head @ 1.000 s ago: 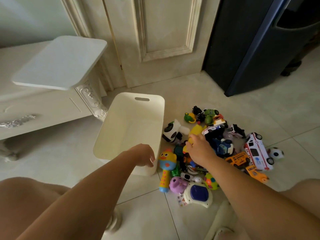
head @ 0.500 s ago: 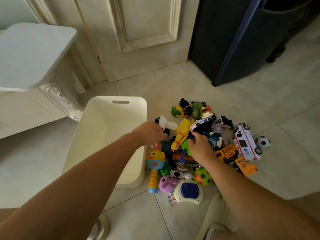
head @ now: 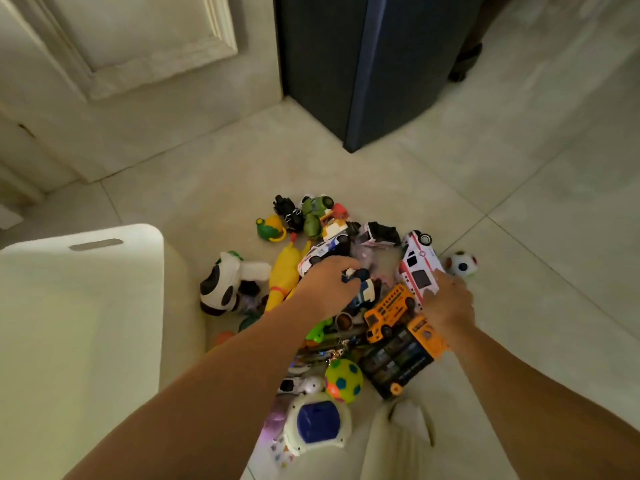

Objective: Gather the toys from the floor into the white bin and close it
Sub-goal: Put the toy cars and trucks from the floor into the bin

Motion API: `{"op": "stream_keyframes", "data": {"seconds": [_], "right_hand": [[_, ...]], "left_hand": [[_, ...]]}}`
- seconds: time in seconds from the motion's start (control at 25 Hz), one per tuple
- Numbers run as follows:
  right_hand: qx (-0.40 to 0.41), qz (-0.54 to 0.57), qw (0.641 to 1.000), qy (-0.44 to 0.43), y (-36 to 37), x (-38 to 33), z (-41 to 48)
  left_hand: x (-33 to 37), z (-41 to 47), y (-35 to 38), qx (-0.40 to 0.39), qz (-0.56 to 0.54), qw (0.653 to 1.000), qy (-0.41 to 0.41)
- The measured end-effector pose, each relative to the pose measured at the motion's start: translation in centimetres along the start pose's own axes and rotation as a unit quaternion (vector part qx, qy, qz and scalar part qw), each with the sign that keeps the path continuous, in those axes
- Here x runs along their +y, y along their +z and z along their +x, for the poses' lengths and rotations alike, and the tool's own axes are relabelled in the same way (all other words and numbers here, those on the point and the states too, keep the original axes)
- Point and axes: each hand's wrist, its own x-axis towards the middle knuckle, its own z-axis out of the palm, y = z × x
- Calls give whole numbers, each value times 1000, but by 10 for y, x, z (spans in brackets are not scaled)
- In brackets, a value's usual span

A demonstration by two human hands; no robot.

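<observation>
The open white bin (head: 104, 233) stands on the floor at the left, and no toys show inside it. To its right lies a pile of toys: a panda toy (head: 221, 289), a yellow rubber chicken (head: 284, 271), an orange school bus (head: 388, 311), a green ball (head: 343, 381) and several cars. My left hand (head: 325, 284) reaches into the middle of the pile, its fingers curled round a blue and white toy car (head: 362, 292). My right hand (head: 448, 303) grips the near end of the white ambulance (head: 417, 261). The bin's lid is out of view.
A small soccer ball (head: 462, 263) lies apart at the pile's right edge. A dark cabinet (head: 346, 64) stands behind the pile, with a pale panelled door (head: 138, 46) to its left. Tiled floor stretches to the right. White cloth (head: 398, 445) lies at the bottom.
My left hand left the bin's near edge and moved right into the pile, onto the blue car. My right hand shifted right from the pile's middle to the ambulance. The view swung right.
</observation>
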Motion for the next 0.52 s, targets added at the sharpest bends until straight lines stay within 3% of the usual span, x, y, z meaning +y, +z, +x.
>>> {"op": "stream_keyframes", "data": {"seconds": [0.16,0.28,0.52], "right_hand": [[-67,-77,995,0,5,9,37],[-102,-60,992,32,12,7,55],[-78,-27,996,26,7,15,78]], "left_hand": [[8,27,20,28,-19,999,12],[5,35,30,35,-13,999,10],[5,32,30,59,-31,998,-9]]}}
